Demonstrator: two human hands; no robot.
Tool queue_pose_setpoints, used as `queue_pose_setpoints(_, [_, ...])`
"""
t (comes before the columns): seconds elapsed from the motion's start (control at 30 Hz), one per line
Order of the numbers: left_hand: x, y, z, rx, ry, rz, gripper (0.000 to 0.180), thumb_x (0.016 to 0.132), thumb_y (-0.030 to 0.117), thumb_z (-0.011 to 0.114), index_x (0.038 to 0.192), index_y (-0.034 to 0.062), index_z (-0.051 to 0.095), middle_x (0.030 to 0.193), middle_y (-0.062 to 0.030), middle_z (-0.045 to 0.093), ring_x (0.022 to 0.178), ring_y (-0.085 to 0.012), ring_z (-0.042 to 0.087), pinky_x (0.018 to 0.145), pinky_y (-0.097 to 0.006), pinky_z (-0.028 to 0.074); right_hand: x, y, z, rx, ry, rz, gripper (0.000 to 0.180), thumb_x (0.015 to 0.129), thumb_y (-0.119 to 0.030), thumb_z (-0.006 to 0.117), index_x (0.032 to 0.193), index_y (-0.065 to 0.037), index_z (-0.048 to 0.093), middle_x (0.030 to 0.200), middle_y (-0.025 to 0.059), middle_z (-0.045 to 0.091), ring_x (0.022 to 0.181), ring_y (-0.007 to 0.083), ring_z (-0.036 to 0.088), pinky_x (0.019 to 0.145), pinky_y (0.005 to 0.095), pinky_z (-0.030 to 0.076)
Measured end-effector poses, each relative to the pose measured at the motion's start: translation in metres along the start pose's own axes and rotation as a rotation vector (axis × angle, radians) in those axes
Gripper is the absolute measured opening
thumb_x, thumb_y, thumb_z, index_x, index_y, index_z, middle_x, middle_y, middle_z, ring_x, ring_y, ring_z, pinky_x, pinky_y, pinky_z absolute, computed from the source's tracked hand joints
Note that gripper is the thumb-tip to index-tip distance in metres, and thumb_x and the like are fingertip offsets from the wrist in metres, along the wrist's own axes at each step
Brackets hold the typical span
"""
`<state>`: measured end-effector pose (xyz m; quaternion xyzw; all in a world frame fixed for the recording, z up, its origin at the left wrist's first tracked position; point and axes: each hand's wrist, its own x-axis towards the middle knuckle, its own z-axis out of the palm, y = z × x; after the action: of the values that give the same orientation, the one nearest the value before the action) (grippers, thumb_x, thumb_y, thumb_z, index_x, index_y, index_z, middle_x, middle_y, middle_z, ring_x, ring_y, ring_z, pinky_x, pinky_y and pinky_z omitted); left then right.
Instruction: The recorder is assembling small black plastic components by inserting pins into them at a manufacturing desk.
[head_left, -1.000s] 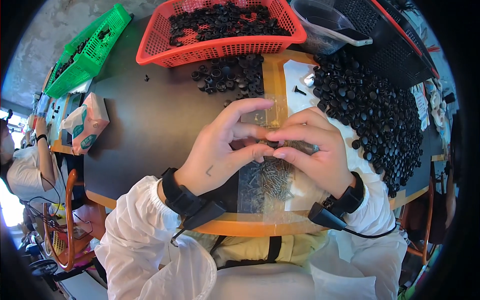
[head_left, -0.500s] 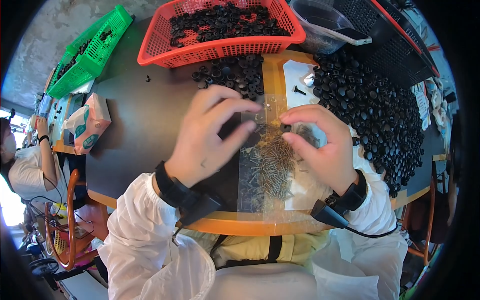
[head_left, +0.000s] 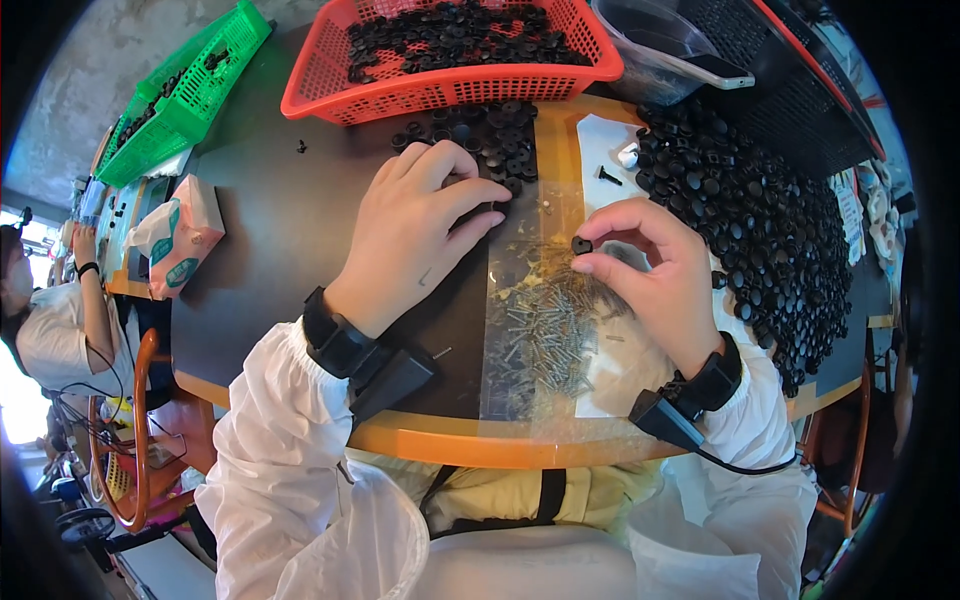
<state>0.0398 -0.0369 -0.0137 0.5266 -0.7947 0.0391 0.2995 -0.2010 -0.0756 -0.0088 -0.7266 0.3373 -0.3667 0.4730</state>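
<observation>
The fingers (head_left: 598, 262) of the right hand (head_left: 655, 285) pinch a small black cap (head_left: 582, 244) between thumb and forefinger, lifted just above the clear plastic sheet (head_left: 520, 290), with the other fingers curled loosely behind it. The cap sits at the tips, on the side of the hand that faces the person's left, so it points toward the other hand rather than toward the big heap. Directly below and nearer the body lies the pile of small screws (head_left: 545, 335), spread on that sheet; their shafts point every way, with no common axis. The right hand is plainly the nearer one to those screws. The left hand (head_left: 415, 235) lies palm down farther away from the body, its fingers spread and bent over a small cluster of black caps (head_left: 490, 135) on the desk (head_left: 260, 230); whether it grips one I cannot tell. Beyond that cluster stands the red basket (head_left: 450, 85) full of the same caps, and to the right a broad heap of black caps (head_left: 760, 210) covers the desk. A single black screw (head_left: 608, 177) lies on a white sheet between the two.
</observation>
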Motion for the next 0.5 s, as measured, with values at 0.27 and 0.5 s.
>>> queue_pose_setpoints(0.27, [-0.006, 0.002, -0.002, -0.102, -0.025, -0.02, 0.024, 0.072, 0.013, 0.079, 0.094, 0.0117, 0.071, 0.094, -0.0031, 0.06, 0.085, -0.0249, 0.057, 0.077, -0.036, 0.046, 0.002, -0.002, -0.003, -0.193, -0.01, -0.137, 0.018, 0.079, -0.002, 0.072, 0.097, -0.002, 0.072, 0.091, 0.0069, 0.067, 0.087, 0.0162, 0.065, 0.076, 0.0258, 0.05])
queue_pose_setpoints(0.5, [-0.004, 0.013, -0.004, -0.132, -0.052, 0.074, 0.022, 0.07, 0.015, 0.079, 0.091, 0.0138, 0.071, 0.089, -0.0003, 0.06, 0.084, -0.0219, 0.057, 0.074, -0.033, 0.045, 0.0, 0.005, 0.002, 0.16, -0.06, 0.035, 0.033, 0.082, 0.006, 0.069, 0.113, -0.003, 0.065, 0.104, 0.0045, 0.063, 0.097, 0.0126, 0.062, 0.087, 0.027, 0.052])
